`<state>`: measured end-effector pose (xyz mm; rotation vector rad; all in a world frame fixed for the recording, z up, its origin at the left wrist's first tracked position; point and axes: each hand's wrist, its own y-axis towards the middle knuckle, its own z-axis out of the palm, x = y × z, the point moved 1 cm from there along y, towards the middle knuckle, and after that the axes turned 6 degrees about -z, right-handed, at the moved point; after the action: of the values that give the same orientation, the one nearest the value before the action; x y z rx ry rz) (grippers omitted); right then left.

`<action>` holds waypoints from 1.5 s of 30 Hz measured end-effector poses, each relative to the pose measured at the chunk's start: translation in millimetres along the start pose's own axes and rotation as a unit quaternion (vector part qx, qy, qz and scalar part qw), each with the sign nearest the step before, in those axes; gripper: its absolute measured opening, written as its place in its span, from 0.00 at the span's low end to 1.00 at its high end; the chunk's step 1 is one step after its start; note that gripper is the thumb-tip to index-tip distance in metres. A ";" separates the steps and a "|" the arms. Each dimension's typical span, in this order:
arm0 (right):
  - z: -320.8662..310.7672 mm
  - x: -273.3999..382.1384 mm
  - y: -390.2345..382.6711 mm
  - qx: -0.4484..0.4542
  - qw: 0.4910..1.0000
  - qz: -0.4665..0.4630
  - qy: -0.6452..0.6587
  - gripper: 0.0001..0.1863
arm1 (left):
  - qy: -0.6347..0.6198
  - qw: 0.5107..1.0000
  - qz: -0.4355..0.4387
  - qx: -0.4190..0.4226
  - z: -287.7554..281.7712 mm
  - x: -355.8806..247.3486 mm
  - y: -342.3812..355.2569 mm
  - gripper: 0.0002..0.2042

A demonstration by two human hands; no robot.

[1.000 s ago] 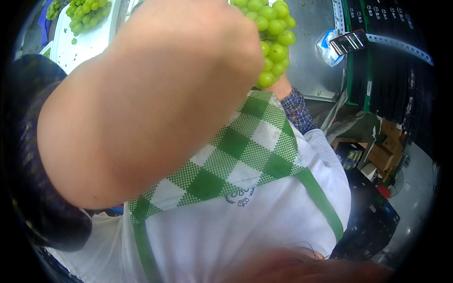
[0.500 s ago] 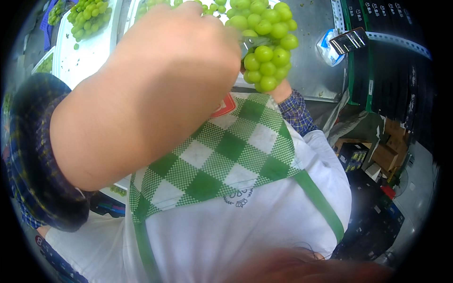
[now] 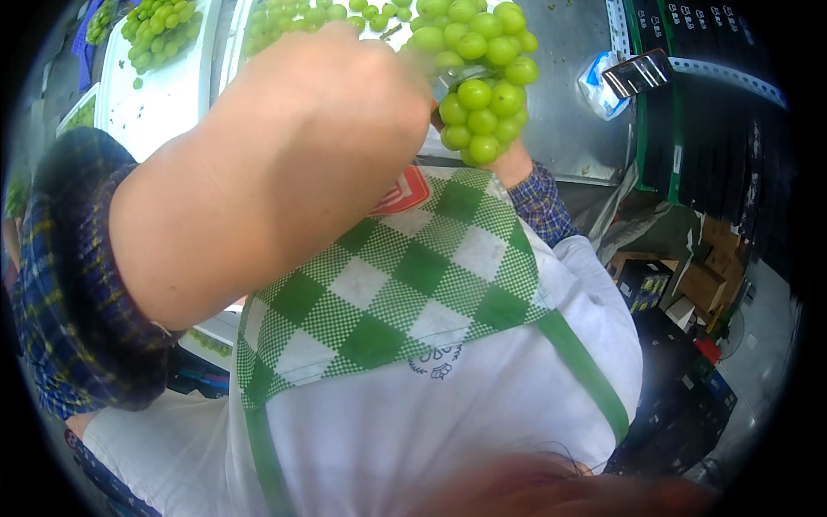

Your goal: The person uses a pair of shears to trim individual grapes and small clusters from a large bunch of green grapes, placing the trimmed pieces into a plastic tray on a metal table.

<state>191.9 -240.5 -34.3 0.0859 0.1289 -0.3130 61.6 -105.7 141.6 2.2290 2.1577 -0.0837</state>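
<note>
A large bunch of green grapes (image 3: 482, 99) hangs at the top middle, in front of my chest. My right hand (image 3: 514, 164) holds it from behind and below; little more than its wrist shows, the fingers being hidden by the grapes. My left hand (image 3: 366, 95) is closed at the bunch's left side, its back toward me. From it a shiny metal blade, seemingly of scissors (image 3: 450, 79), reaches in among the grapes; the handles are covered by the hand. Behind the left hand, more green grapes (image 3: 289, 21) lie on a white tray (image 3: 234, 43).
At the upper left, another white tray (image 3: 177, 90) carries a grape bunch (image 3: 158, 34). A dark phone-like object (image 3: 637, 74) rests on a white and blue packet (image 3: 596, 86) at the metal table's right edge. Black crates (image 3: 702, 112) stack beyond it; cardboard boxes (image 3: 706, 284) stand lower right.
My left forearm has shifted slightly to the right, and its hand a little left and down. The held bunch has moved slightly left. More grapes on the tray behind show.
</note>
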 end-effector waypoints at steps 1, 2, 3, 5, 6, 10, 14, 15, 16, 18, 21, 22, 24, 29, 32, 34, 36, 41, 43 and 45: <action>0.4 -0.7 0.4 0.004 1.000 -0.001 0.003 0.38 | 0.001 1.000 -0.004 0.004 0.9 -0.1 -0.6 0.10; 1.0 -1.3 0.5 0.009 1.000 -0.002 0.006 0.38 | 0.002 1.000 -0.007 0.009 1.8 -0.2 -1.1 0.09; 1.6 -1.7 0.6 0.013 1.000 -0.002 0.009 0.38 | -0.001 1.000 -0.006 0.015 2.8 -0.3 -1.5 0.08; 2.9 -2.2 0.7 0.018 1.000 -0.003 0.012 0.38 | -0.007 1.000 -0.005 0.029 4.3 -0.1 -2.9 0.08; 3.3 -2.4 0.8 0.018 1.000 -0.003 0.012 0.39 | -0.001 1.000 -0.004 0.031 5.0 0.2 -3.6 0.07; 1.5 -1.6 2.3 -0.005 1.000 -0.007 -0.006 0.38 | -0.013 0.999 0.004 0.039 6.9 4.7 -6.9 0.07; -2.9 0.0 2.2 -0.018 1.000 -0.006 -0.015 0.37 | 0.010 0.999 0.031 -0.035 9.6 12.3 -8.3 0.14; -3.9 -0.1 1.7 -0.022 1.000 -0.006 -0.017 0.37 | 0.018 0.999 0.029 -0.035 10.4 12.8 -9.8 0.16; -4.9 0.3 1.9 -0.024 1.000 -0.005 -0.017 0.37 | 0.026 0.999 0.026 -0.034 10.9 12.7 -11.9 0.19; -6.3 0.1 1.7 -0.030 0.999 -0.006 -0.019 0.36 | 0.030 0.999 0.023 -0.038 12.6 13.3 -14.2 0.21; -6.2 -1.7 1.3 -0.040 0.999 -0.006 -0.022 0.36 | 0.022 0.999 0.016 -0.046 16.4 13.1 -16.1 0.22; -5.1 -2.6 1.0 -0.043 0.999 -0.006 -0.025 0.36 | 0.023 0.999 0.013 -0.046 17.6 12.9 -16.9 0.22; -2.1 -4.9 1.5 -0.055 0.998 -0.012 -0.034 0.35 | 0.026 0.998 0.010 -0.050 20.3 12.4 -18.2 0.22; 11.1 -9.8 1.1 -0.226 0.950 -0.049 -0.209 0.35 | 0.042 0.996 0.019 -0.076 26.5 13.1 -20.8 0.22; 18.9 -12.7 2.8 -0.151 0.979 -0.027 -0.137 0.35 | 0.026 0.997 0.021 -0.072 29.5 14.7 -22.0 0.22; 18.0 -10.9 1.5 -0.236 0.943 -0.051 -0.230 0.35 | 0.018 0.998 0.015 -0.064 30.6 16.0 -23.1 0.22; 14.9 -8.7 0.9 -0.237 0.947 -0.041 -0.211 0.36 | 0.002 0.997 0.020 -0.074 30.9 18.0 -23.8 0.22; 0.9 -2.9 3.5 -0.079 0.992 -0.014 -0.097 0.36 | -0.063 0.992 0.028 -0.109 36.8 27.7 -24.4 0.20; -4.1 -1.1 3.9 -0.081 0.990 -0.018 -0.111 0.37 | -0.104 0.989 0.019 -0.107 40.2 31.8 -28.2 0.19; -7.5 0.0 4.0 -0.098 0.988 -0.018 -0.120 0.37 | -0.129 0.986 0.013 -0.100 43.1 36.1 -32.7 0.18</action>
<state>192.3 -236.0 -41.4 -0.1482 -0.0778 -0.3421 29.6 -71.5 96.6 2.0100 1.9116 -0.1397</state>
